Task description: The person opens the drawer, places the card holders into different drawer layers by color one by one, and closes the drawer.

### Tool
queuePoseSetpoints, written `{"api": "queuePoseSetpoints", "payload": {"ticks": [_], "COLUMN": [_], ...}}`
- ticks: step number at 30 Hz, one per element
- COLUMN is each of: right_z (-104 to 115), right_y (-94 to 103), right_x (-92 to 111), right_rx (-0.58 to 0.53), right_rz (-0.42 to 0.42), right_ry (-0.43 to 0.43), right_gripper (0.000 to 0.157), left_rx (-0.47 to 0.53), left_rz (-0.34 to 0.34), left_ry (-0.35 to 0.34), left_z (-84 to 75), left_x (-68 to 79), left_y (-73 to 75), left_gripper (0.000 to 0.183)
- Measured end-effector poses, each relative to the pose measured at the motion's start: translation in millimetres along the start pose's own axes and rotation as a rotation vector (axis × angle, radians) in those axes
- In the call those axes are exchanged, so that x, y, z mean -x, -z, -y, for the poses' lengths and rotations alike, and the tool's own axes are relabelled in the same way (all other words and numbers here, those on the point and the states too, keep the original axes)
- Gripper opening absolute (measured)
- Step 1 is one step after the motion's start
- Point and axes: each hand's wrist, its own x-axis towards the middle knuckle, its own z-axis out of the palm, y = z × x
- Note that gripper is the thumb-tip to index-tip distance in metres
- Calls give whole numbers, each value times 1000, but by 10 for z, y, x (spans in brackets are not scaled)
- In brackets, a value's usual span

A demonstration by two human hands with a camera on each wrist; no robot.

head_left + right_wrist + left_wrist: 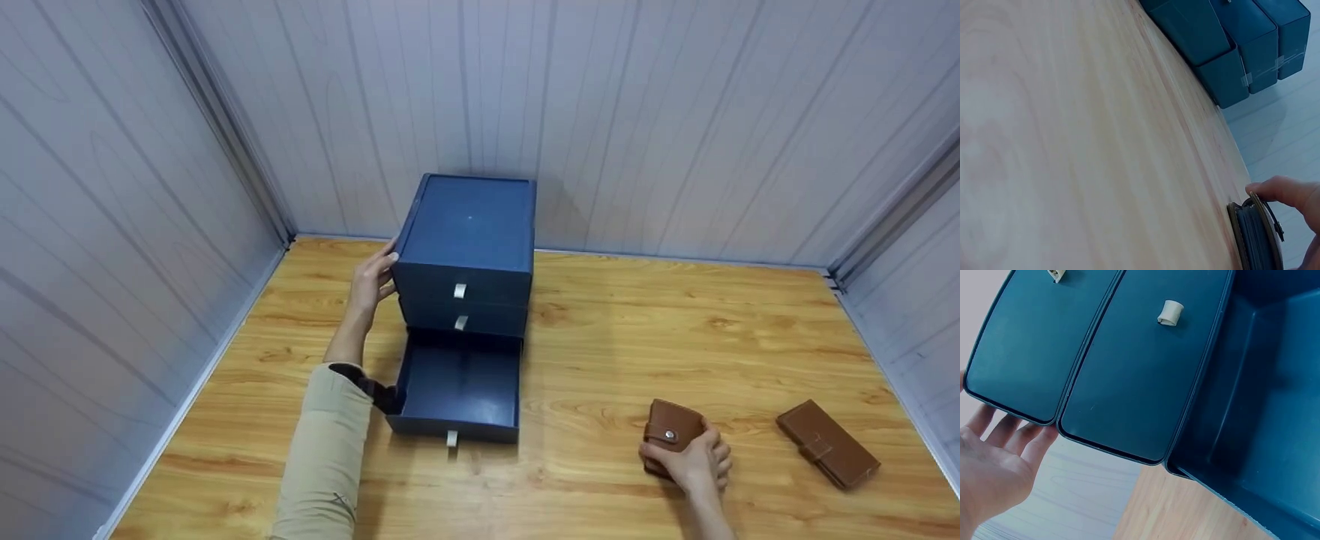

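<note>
A blue three-drawer box stands near the back wall, its bottom drawer pulled out with nothing inside. Against the box's left side rests my left hand, fingers extended along the upper drawers' edge in the left wrist view. At the front right, my right hand grips a brown snap-strap card wallet across its width, thumb on the near left side. The right wrist view shows dark leaves inside the wallet, which touches or nearly touches the table. Further right lies a longer brown wallet.
The wooden table is bounded by a panelled back wall and side walls. White pull tabs stick out from the drawer fronts, one tab on the open drawer. Clear tape joins the box units on one side.
</note>
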Motion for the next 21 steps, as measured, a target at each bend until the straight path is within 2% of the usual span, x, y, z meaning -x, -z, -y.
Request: {"api": "queuePoseSetpoints", "payload": {"ticks": [5,12,21], "right_z": [-9,-33,-29], "right_y": [-6,35,104], "right_x": [7,29,61], "right_rx": [-11,-28,-24], "right_rz": [-27,-7,102], "right_ry": [21,37,103], "right_gripper": [105,102,100], "left_rx": [-9,-4,-2], "left_rz": [-6,3,4], "left_ry": [2,10,5], "left_z": [5,2,1], "left_x": [-8,10,-14], "left_y": [-5,-3,1], "left_gripper": [47,47,48]}}
